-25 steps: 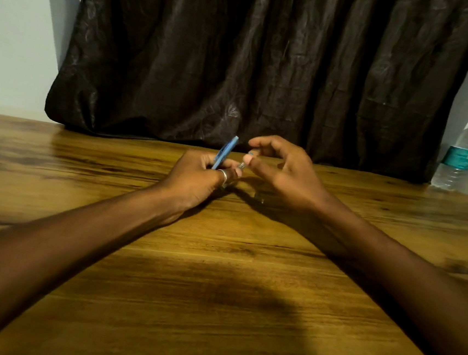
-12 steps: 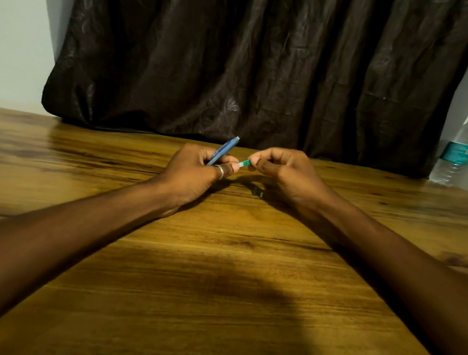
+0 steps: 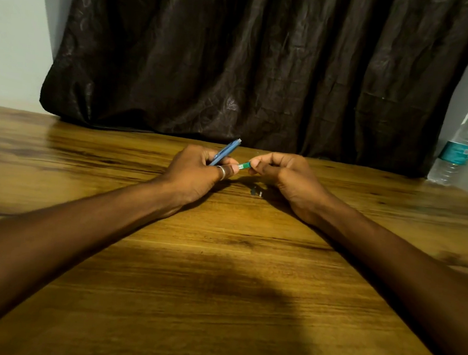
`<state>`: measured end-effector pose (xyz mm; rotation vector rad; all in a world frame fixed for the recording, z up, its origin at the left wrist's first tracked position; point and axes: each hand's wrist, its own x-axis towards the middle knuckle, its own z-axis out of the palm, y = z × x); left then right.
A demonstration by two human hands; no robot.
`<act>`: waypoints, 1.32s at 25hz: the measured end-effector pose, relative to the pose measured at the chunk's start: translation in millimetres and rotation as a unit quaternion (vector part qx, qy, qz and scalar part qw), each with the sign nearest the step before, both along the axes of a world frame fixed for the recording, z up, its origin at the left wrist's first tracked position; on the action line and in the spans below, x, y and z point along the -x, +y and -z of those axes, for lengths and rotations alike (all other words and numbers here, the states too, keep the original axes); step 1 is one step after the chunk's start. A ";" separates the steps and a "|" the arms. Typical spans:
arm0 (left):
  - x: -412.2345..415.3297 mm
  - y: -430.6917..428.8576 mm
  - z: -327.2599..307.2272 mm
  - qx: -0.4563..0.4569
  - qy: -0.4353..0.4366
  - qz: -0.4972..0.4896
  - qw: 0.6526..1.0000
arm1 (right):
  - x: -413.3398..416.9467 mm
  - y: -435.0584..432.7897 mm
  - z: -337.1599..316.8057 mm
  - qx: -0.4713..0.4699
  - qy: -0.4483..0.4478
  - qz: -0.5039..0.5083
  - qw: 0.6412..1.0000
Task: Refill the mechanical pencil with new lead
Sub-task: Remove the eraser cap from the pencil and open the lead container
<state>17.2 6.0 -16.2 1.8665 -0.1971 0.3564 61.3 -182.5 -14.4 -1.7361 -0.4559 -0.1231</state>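
My left hand (image 3: 196,171), with a ring on one finger, grips a blue mechanical pencil (image 3: 226,151) whose free end points up and away toward the curtain. My right hand (image 3: 281,173) pinches a small green lead container (image 3: 244,165) between thumb and fingertips, with its end close to my left thumb. The two hands nearly touch above the wooden table (image 3: 217,276). Small dark pieces (image 3: 255,192) lie on the table under the right hand; what they are I cannot tell.
A dark curtain (image 3: 266,66) hangs behind the table's far edge. A clear water bottle with a teal label (image 3: 456,151) stands at the far right by the wall.
My right hand has closed from spread fingers into a pinch on the green container and dropped lower. The left hand and pencil have barely shifted.
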 end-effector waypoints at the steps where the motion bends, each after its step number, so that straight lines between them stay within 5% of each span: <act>1: 0.3 -0.2 -0.1 0.001 0.000 0.000 1.000 | -0.3 0.5 0.4 0.002 0.001 -0.002 1.000; 18: -0.4 0.9 -2.1 0.009 0.015 -0.045 0.999 | -8.6 1.9 0.2 -0.035 0.009 0.025 0.999; 22: -1.3 2.9 -2.5 0.035 0.005 -0.078 0.996 | -7.0 1.6 0.9 0.045 -0.044 0.040 0.997; 24: -1.9 4.6 -3.1 0.059 -0.012 -0.120 0.991 | -3.0 3.0 0.8 0.193 -0.134 0.057 0.970; 27: -2.1 6.2 -3.1 0.050 -0.039 -0.166 0.984 | 3.8 9.2 -5.1 0.417 -0.279 0.096 0.860; 33: -3.1 3.9 -2.5 0.040 -0.049 -0.178 0.982 | 7.6 26.5 -7.4 0.519 -0.377 0.067 0.764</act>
